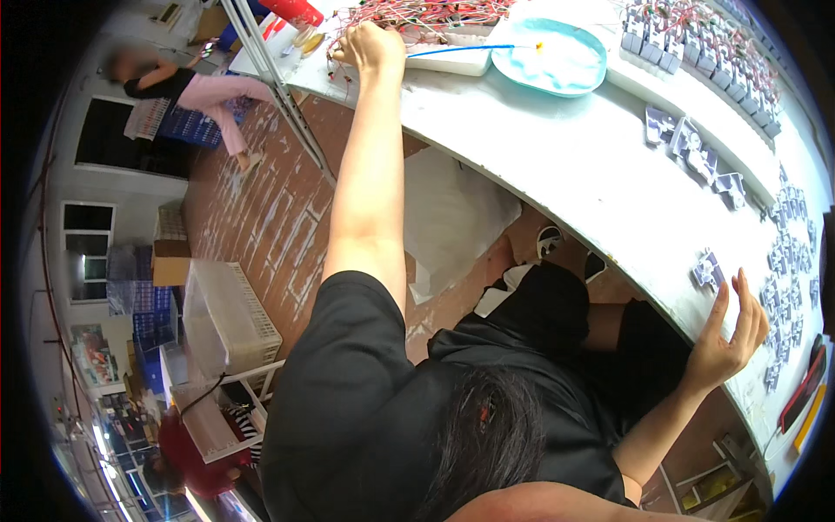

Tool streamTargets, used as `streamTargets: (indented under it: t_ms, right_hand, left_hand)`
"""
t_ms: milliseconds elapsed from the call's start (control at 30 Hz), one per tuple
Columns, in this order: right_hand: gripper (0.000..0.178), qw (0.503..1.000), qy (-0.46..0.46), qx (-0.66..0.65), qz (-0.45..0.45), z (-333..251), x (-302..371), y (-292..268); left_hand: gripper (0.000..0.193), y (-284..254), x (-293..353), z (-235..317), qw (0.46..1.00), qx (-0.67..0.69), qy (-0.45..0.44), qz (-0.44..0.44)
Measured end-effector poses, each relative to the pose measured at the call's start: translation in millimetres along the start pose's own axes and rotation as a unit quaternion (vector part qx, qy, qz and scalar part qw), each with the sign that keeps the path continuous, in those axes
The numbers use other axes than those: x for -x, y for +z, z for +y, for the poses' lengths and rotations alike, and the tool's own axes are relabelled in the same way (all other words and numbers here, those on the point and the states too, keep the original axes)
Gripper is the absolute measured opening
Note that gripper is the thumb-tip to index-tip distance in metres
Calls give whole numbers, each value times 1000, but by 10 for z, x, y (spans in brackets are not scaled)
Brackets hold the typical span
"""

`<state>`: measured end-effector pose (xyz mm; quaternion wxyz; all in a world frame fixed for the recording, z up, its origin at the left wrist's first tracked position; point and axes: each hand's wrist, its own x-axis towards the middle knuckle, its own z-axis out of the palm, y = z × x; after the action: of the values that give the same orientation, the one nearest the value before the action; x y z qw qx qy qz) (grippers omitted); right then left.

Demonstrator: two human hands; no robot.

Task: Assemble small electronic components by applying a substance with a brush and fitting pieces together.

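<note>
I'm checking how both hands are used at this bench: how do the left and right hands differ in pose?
The left hand is curled, while the right hand is open, its fingers extended. The left is at the red wires, grip unclear; the right is beside a small grey part. Both are bare and at the white table.

Worn reddish-brown floor [287,174]; pale wall [152,193], dark-paned window [87,248]; stacked blue crates [153,329]; bright strip [100,439], probably lamp.
</note>
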<state>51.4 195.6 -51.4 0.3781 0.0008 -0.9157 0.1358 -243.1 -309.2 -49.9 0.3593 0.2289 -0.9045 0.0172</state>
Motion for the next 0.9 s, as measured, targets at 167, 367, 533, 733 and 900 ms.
streamTargets:
  t_ms: [167, 367, 533, 733, 900]
  right_hand:
    - [29, 1000, -3, -20, 4, -21, -13, -14]
    - [27, 1000, -5, -29, 7, -34, -36, -13]
    - [25, 1000, -4, -23, 3, -13, -21, -12]
    - [25, 1000, -7, -25, -1, -50, -43, -16]
    - [26, 1000, -13, -22, -1, -47, -47, -3]
  left_hand:
    - [24, -114, 4, -62, 995, 94, -2, -41]
    - [23, -143, -171, -148, 988, 131, 75, 33]
    - [41, -634, -139, -132, 988, 91, 41, -117]
    - [37, -480, -96, -266, 983, 69, 85, -148]
    - [32, -296, -47, -362, 978, 149, 95, -110]
